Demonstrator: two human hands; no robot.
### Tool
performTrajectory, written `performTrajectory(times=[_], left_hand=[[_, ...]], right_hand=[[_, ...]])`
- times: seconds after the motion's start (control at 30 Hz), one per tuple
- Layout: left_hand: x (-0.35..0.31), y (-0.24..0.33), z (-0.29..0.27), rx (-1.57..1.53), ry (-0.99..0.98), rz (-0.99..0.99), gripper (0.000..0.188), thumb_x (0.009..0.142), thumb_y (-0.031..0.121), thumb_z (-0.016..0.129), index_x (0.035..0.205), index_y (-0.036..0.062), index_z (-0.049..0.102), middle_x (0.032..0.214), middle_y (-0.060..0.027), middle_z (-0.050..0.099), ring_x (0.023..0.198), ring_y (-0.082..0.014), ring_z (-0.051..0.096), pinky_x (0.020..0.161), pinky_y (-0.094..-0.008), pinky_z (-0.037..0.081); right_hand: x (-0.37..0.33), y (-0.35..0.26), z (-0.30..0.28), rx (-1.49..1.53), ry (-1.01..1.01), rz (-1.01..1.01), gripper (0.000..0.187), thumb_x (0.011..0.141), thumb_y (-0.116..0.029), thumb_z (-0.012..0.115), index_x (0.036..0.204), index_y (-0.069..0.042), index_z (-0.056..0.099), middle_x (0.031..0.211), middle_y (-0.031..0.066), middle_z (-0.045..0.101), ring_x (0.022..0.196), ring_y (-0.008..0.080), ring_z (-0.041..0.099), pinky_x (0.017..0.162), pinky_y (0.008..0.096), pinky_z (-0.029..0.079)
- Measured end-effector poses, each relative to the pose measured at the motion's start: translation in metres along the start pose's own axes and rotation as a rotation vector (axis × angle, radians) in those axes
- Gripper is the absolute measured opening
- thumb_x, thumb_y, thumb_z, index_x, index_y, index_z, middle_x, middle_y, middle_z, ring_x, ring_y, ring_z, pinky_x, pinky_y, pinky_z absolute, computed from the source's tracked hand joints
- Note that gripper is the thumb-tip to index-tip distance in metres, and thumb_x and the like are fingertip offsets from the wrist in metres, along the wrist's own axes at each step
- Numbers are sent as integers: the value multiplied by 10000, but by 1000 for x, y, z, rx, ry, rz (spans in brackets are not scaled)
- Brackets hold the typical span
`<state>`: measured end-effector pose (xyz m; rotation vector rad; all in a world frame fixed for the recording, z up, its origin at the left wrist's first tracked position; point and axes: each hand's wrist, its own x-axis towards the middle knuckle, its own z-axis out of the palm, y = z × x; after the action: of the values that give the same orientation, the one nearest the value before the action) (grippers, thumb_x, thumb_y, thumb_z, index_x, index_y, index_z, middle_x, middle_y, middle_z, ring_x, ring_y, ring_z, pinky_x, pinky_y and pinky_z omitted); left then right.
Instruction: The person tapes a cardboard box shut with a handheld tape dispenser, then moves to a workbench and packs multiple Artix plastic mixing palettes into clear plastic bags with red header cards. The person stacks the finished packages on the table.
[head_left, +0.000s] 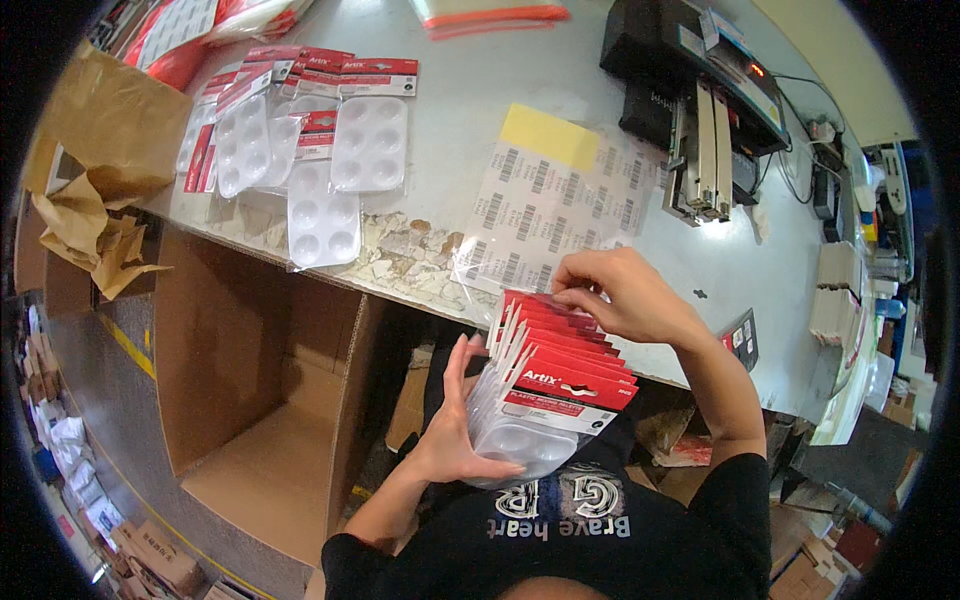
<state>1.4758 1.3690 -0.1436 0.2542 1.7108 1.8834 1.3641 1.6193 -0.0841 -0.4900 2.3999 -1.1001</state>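
Against my body, my left hand (452, 437) grips a thick stack of packaged paint palettes (522, 446), its thumb across the front pack and its fingers along the left side. Each pack has a red and white header card, fanned out toward the table. The front pack shows a white palette with round wells under clear film. At the far end of the stack, my right hand (625, 293) is closed, thumb and fingers pinching at the rearmost cards; its fingertips are partly hidden. Just beyond lie sheets of barcode labels (527, 215) with a yellow piece on top.
More packaged palettes (369, 143) lie in a loose pile on the table's left. A black machine (690, 75) with a lit display stands back right. Below the worn table edge is an open cardboard box (262, 445). Brown paper (105, 225) hangs at the left corner.
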Motion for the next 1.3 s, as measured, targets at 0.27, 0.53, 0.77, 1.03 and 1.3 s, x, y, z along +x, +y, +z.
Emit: performTrajectory(times=[0.27, 0.53, 0.77, 1.03, 1.3], left_hand=[[5, 1, -2, 63, -7, -78, 1252, 500, 336, 898, 1430, -8, 133, 1406, -218, 306, 1298, -323, 352, 1079, -409, 290], [3, 0, 15, 402, 152, 172, 1144, 544, 412, 877, 1420, 61, 230, 1358, -281, 329, 1227, -427, 408, 1012, -483, 349], [3, 7, 9, 512, 85, 74, 837, 583, 400, 855, 1315, 218, 493, 1346, -290, 327, 1223, -430, 408, 989, -483, 378], [3, 1, 15, 573, 181, 240, 1022, 616, 370, 858, 1435, 275, 253, 1341, -278, 283, 1185, -454, 420, 944, -494, 426], [6, 2, 9, 652, 113, 150, 882, 669, 300, 830, 1400, 195, 349, 1263, -246, 352, 1096, -379, 515, 883, -443, 462]], right_hand=[[-3, -20, -4, -9, 23, 39, 110, 845, -110, 589, 852, -2, 575, 759, 172, 616, 708, 344, 606, 645, 383, 477], [-1, -14, 78, -356, 265, 223, 117, 880, -117, 489, 928, -12, 468, 868, 171, 565, 822, 342, 562, 701, 443, 460], [-4, 8, 94, -52, 572, -263, 132, 823, -9, 601, 916, -28, 509, 779, 124, 543, 673, 290, 547, 577, 365, 449], [-21, 1, 69, 201, 186, -115, 247, 762, -110, 728, 959, -31, 601, 706, 71, 518, 588, 223, 540, 519, 303, 430], [-49, -3, 72, -392, 419, -641, 243, 706, -198, 592, 906, -71, 648, 738, 2, 493, 687, 138, 536, 606, 281, 443]])
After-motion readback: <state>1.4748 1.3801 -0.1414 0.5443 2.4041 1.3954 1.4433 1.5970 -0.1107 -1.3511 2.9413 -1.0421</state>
